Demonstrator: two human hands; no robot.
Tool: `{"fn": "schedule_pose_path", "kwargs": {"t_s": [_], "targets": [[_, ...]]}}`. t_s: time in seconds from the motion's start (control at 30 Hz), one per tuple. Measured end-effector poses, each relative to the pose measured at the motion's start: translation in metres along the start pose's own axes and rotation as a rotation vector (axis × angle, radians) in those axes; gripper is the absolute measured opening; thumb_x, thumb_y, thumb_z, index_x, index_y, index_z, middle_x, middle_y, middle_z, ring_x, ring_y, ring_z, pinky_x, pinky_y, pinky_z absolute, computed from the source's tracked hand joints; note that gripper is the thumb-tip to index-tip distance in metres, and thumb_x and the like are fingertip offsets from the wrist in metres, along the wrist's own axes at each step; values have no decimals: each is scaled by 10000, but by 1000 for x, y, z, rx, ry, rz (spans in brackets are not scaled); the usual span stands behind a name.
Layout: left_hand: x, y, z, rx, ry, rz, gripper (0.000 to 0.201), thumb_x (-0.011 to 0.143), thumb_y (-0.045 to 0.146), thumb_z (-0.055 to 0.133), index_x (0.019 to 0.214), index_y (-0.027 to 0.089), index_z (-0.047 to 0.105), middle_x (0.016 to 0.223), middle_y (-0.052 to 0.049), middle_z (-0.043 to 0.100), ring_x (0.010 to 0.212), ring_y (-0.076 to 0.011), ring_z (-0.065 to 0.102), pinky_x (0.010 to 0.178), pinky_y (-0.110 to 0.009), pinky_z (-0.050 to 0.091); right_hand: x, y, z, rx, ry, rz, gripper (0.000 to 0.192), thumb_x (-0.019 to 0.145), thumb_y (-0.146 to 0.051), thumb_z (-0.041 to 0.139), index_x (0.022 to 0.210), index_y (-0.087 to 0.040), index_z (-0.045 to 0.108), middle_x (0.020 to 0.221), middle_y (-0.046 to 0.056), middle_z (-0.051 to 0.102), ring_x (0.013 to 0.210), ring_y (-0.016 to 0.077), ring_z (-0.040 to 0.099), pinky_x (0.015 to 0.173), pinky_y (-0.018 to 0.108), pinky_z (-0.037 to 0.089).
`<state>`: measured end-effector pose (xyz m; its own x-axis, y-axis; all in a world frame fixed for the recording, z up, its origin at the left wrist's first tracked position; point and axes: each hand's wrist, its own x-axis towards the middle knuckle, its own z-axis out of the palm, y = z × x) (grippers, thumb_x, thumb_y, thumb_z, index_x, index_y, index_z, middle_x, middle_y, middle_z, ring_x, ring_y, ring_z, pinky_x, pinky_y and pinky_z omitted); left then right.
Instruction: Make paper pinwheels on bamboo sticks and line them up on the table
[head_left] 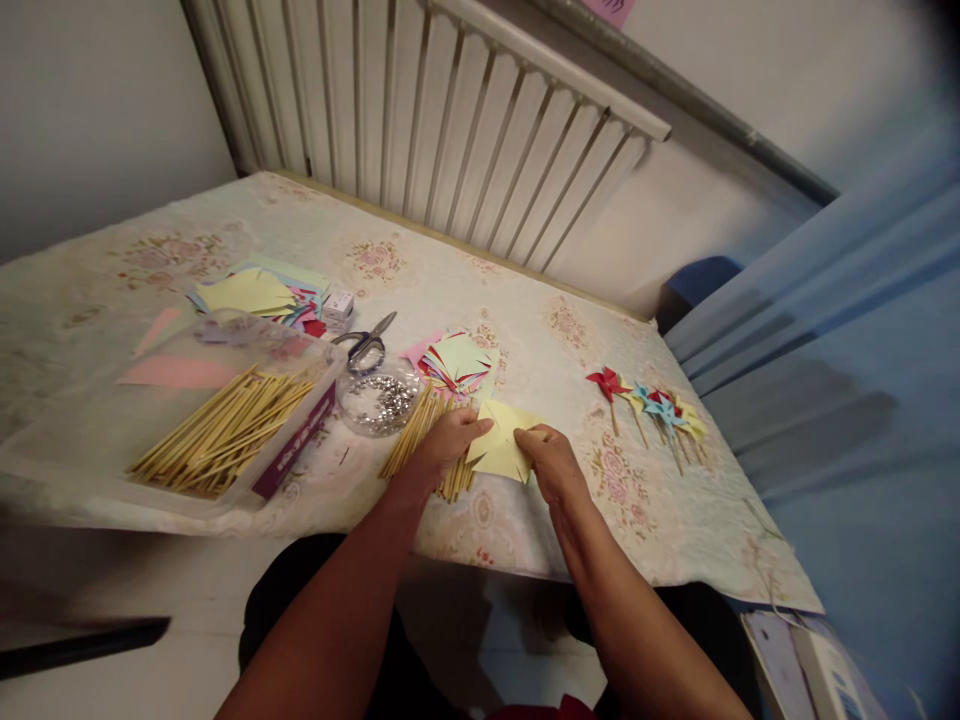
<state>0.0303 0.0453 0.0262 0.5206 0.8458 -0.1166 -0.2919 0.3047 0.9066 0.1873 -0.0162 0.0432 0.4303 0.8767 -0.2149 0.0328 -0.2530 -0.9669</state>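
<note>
A square of yellow paper (501,445) with slits cut in from its corners is held up between both hands. My left hand (448,440) pinches its left edge, thumb on top. My right hand (547,455) grips the right edge between thumb and fingers. Beneath and to the left of the paper lies a bundle of thin wooden sticks (409,437), partly covered by my left hand. Just behind them sits a stack of cut coloured paper squares (455,360). Left of the sticks is a round clear dish (345,415) of small shiny metal pieces.
A clear plastic box (330,385) with many wooden sticks stands at the left. Scissors (365,345), a small white box (340,306) and a coloured paper pile (247,292) lie behind. Several finished pinwheels (660,410) lie at the right, near a blue curtain (847,400).
</note>
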Motion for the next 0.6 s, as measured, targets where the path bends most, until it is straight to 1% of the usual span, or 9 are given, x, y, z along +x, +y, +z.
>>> {"fn": "schedule_pose_path", "kwargs": {"t_s": [0.03, 0.1, 0.17, 0.23, 0.33, 0.43, 0.6], "targets": [[0, 0, 0, 15, -8, -14, 329, 656, 430, 729, 653, 151, 556, 534, 32, 487, 487, -97, 433, 481, -236, 306, 0, 0, -1, 25, -12, -1, 224, 639, -365, 714, 662, -175, 598, 559, -21, 637, 496, 129, 562, 511, 237, 437], [2, -2, -1, 37, -19, -22, 335, 677, 448, 706, 689, 148, 557, 562, 30, 500, 482, -89, 423, 474, -235, 295, -2, 0, -1, 104, -73, 20, 244, 638, -362, 726, 755, -165, 641, 645, 4, 690, 552, 154, 612, 566, 263, 476], [4, -6, -3, 60, -24, -19, 343, 689, 460, 688, 712, 147, 550, 583, 29, 505, 487, -88, 423, 472, -232, 289, -5, -1, 0, 175, -123, 52, 329, 623, -358, 748, 870, -155, 672, 757, 41, 733, 635, 193, 663, 637, 304, 512], [5, -8, -4, 102, -28, -6, 345, 700, 466, 671, 713, 148, 538, 579, 38, 484, 488, -85, 413, 472, -229, 279, -7, -2, 1, 208, -143, 73, 385, 597, -345, 775, 912, -146, 683, 817, 66, 747, 690, 221, 686, 686, 332, 528], [5, -7, -4, 169, -22, 15, 342, 705, 467, 652, 702, 147, 530, 562, 47, 450, 486, -82, 387, 471, -229, 258, -7, -2, 3, 223, -152, 97, 411, 565, -313, 799, 922, -143, 689, 856, 77, 753, 735, 239, 699, 731, 347, 539], [4, -3, -4, 204, -24, 19, 337, 707, 467, 641, 693, 148, 533, 556, 48, 440, 485, -81, 372, 474, -233, 248, -5, -1, 5, 216, -131, 102, 417, 554, -291, 798, 930, -147, 688, 884, 75, 755, 738, 239, 702, 742, 348, 546], [5, -7, -7, 147, -43, 1, 282, 706, 408, 648, 708, 145, 544, 575, 40, 464, 503, -85, 399, 492, -229, 271, -1, 3, 4, 188, -79, 79, 391, 577, -276, 770, 934, -141, 684, 901, 74, 754, 711, 221, 697, 712, 326, 548]]}}
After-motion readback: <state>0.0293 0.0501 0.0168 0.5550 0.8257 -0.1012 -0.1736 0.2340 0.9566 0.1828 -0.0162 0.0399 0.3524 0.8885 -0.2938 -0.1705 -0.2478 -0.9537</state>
